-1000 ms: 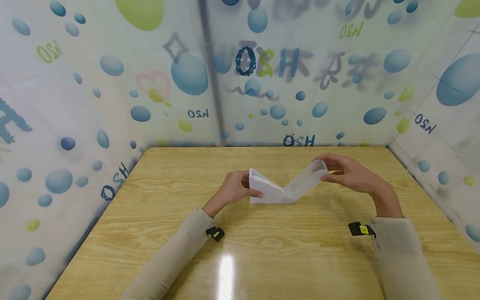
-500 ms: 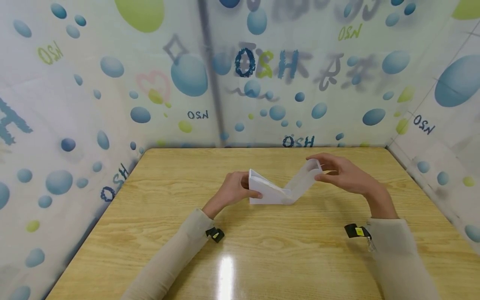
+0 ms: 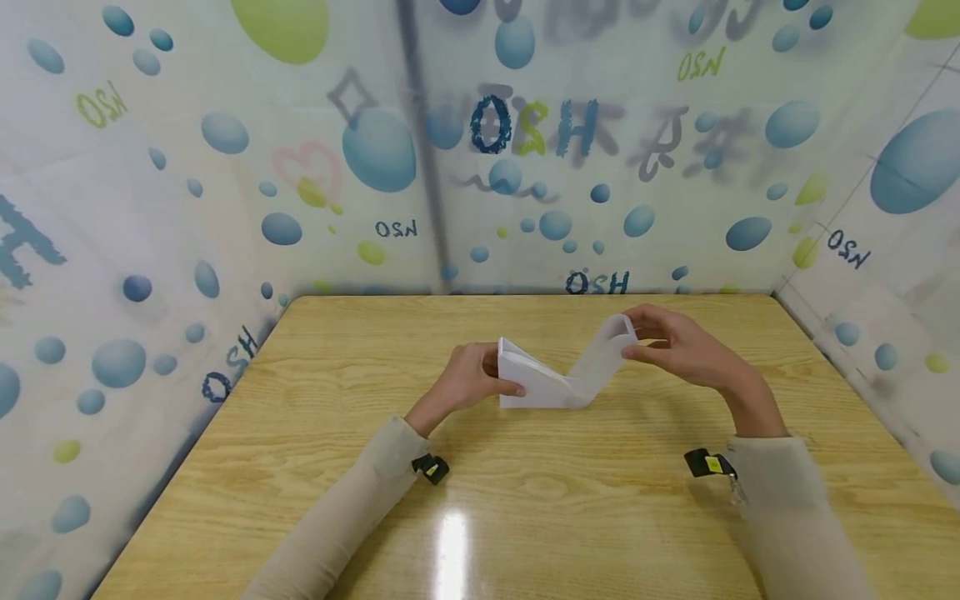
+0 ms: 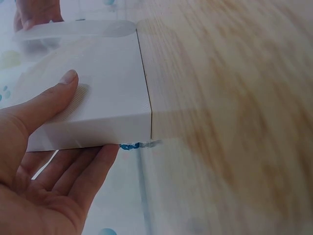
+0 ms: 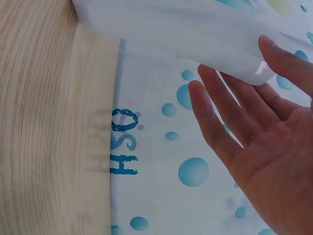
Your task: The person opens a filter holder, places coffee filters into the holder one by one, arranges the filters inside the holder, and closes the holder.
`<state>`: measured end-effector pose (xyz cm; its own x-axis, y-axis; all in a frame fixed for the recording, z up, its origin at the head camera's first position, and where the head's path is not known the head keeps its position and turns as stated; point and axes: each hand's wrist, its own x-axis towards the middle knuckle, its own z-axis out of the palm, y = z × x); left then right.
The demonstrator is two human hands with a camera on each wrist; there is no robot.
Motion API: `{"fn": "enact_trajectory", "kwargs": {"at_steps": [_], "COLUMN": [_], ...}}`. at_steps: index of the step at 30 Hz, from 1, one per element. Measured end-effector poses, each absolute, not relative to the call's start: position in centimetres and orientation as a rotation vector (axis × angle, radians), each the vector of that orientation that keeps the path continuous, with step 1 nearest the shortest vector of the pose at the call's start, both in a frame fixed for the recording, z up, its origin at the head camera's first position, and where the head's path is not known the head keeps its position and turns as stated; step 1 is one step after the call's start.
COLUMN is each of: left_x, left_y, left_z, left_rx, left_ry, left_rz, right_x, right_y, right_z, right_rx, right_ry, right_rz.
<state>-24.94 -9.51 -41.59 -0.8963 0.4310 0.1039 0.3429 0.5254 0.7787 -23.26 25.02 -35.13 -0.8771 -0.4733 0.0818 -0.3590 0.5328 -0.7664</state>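
Observation:
A white, box-like item (image 3: 536, 387) stands on edge on the table, its top edge sloping down to the right. From its low right end a translucent plastic flap (image 3: 597, 371) bends upward and curls at the top. My left hand (image 3: 467, 377) grips the item's left end, thumb on the near face (image 4: 100, 85) and fingers behind it. At the flap's raised end, my right hand (image 3: 678, 348) holds it between thumb and fingers. In the right wrist view the thumb lies on one side of the flap (image 5: 171, 29), the fingers on the other. Its contents are hidden.
The wooden table (image 3: 555, 500) reaches back to a light curtain (image 3: 600, 208) printed with blue bubbles and lettering. Similar sheets flank it left and right. Black straps (image 3: 431, 468) sit at both sleeve cuffs.
My right hand has moved left with the flap's end, so the flap stands steeper and curls more. The left hand and the white item have stayed in place.

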Motion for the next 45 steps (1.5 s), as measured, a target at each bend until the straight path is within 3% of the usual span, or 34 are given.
{"fn": "enact_trajectory", "kwargs": {"at_steps": [45], "left_x": [-25.1], "left_y": [-9.5], "left_z": [-41.8], "left_rx": [0.682], "left_ry": [2.668], "left_rz": [1.304], "right_x": [-23.5], "right_y": [22.4], "right_z": [-35.9], "right_rx": [-0.74], "right_ry": [2.683], "right_rz": [-1.307]}}
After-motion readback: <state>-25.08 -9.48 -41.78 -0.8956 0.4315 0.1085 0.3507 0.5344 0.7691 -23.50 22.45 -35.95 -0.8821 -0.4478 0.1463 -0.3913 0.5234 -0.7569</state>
